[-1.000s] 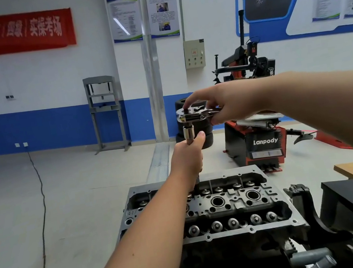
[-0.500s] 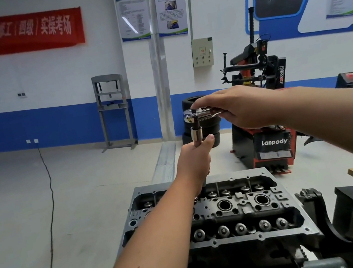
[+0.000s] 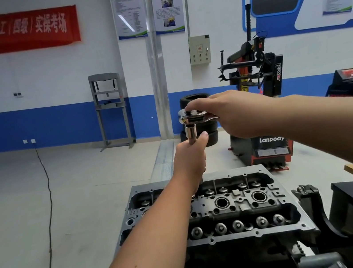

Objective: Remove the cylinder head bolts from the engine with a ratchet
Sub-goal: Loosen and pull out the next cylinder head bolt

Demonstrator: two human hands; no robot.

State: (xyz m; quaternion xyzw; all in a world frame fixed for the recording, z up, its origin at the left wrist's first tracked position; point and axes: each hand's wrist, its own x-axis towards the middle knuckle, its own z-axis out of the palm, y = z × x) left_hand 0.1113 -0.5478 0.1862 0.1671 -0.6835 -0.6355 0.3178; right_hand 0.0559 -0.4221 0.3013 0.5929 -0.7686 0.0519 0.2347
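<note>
**Gripping the ratchet above the cylinder head**

Holding the tool upright over the engine, the person has both hands on it. The left hand (image 3: 190, 157) is curled round the lower shaft of the extension, thumb pressed against the chrome socket end (image 3: 191, 134) just under the ratchet head (image 3: 191, 117). The right hand (image 3: 235, 114) comes in from three o'clock and wraps the ratchet's handle, which is hidden inside the palm; its forefinger reaches across the top of the head. The extension runs straight down from the left fist toward the far edge of the cylinder head (image 3: 218, 206), at twelve o'clock on the casting; the bolt it meets is hidden behind the hand and forearm.

The cylinder head sits low in the centre of the view, with two rows of valve springs and round plug wells between them. At four o'clock from it is a black engine-stand bracket (image 3: 311, 204). Beyond, at one o'clock, stands a red and black tyre changer (image 3: 265, 142), with a stack of tyres (image 3: 197, 125) right behind the ratchet. A grey shop press (image 3: 109, 110) stands against the blue-banded wall at eleven o'clock, and a black cable (image 3: 46, 202) trails across the floor at nine o'clock.
</note>
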